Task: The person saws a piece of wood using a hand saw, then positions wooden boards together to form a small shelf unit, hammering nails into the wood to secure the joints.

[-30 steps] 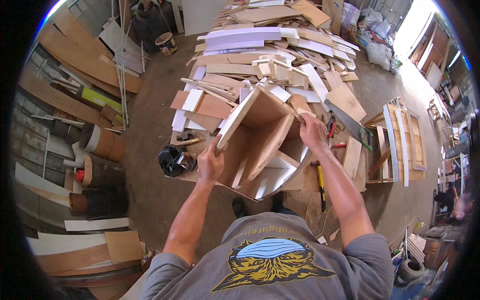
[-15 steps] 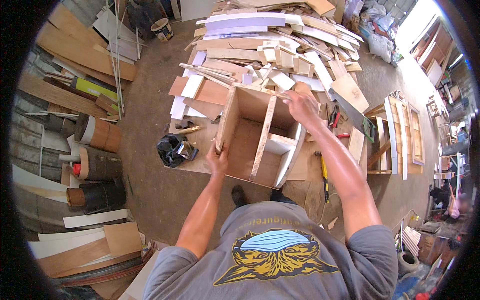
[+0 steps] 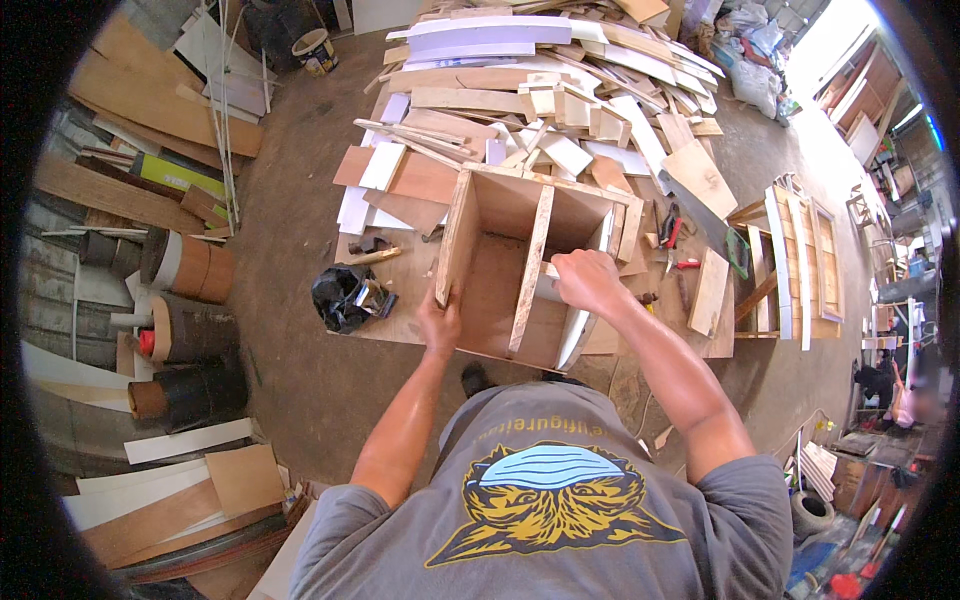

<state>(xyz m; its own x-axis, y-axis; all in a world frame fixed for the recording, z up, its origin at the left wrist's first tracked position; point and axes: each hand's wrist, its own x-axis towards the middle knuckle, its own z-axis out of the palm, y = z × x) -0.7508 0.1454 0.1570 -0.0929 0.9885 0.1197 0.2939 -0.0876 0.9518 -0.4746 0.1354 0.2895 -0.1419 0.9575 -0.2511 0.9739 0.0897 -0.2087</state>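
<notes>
An open-fronted wooden box (image 3: 456,235) sits on the low work surface in front of me, with a divider (image 3: 531,268) running through it. Right of the divider, a short shelf (image 3: 547,290) splits the narrower side, and the outer side panel is pale and curved. My left hand (image 3: 438,322) grips the near end of the left panel, thumb on the inside. Over the shelf and the right panel lies my right hand (image 3: 588,282), its fingers curled closed on the box; part of the shelf is hidden beneath it.
Offcuts (image 3: 500,80) are heaped beyond the box. A hammer (image 3: 372,250) and a black plastic bag (image 3: 340,298) lie left of it. Red-handled pliers (image 3: 672,232) and a handsaw (image 3: 700,212) lie right. A slatted wooden frame (image 3: 805,265) stands farther right.
My right hand has come nearer, from the box's far right corner to the shelf. The yellow-and-black hammer at the right no longer shows. My left hand keeps its grip.
</notes>
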